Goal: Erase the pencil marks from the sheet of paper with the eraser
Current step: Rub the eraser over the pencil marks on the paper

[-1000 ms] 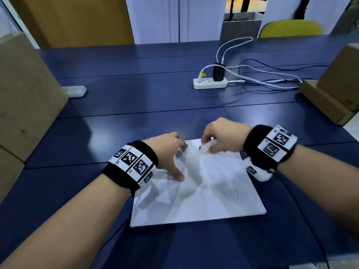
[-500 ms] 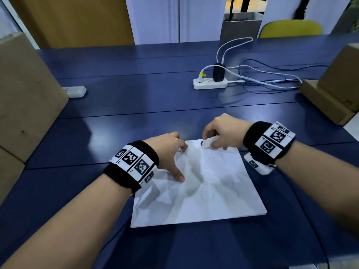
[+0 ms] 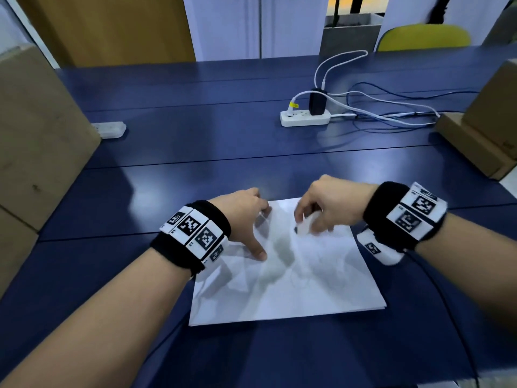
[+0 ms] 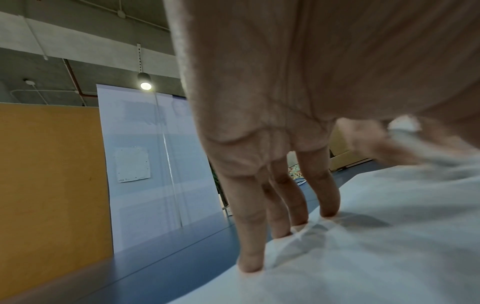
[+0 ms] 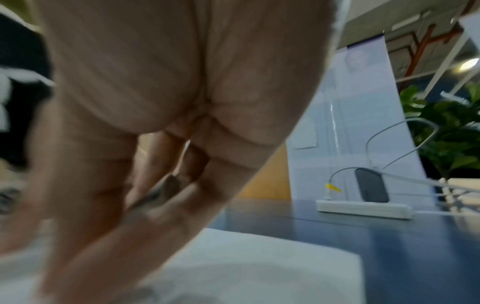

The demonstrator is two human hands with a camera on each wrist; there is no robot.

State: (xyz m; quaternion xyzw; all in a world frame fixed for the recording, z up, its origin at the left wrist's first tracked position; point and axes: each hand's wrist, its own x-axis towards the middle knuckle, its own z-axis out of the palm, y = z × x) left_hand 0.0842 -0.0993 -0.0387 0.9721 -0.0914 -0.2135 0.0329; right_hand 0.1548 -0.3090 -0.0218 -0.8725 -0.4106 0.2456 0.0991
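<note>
A white sheet of paper [image 3: 307,281] lies on the dark blue table [image 3: 195,152], creased, with faint pencil marks. My left hand [image 3: 246,219] presses its straight fingers [image 4: 249,236] on the sheet's left part [image 4: 376,257], thumb spread toward me. My right hand [image 3: 327,208] pinches a white eraser [image 3: 303,225] and holds it down on the sheet near the far edge. This hand is blurred with motion. In the right wrist view the fingers [image 5: 155,205] curl down over the paper [image 5: 259,267]; the eraser is hidden there.
A white power strip [image 3: 305,119] with a black charger and cables sits beyond the sheet. Cardboard boxes stand at the left [image 3: 36,141] and right [image 3: 486,121]. A small white device [image 3: 110,129] lies at the far left. A yellow chair [image 3: 422,37] is behind the table.
My right hand with the eraser went away to the sheet's far edge, then came back toward me over the paper. My left hand has stayed pressed in place.
</note>
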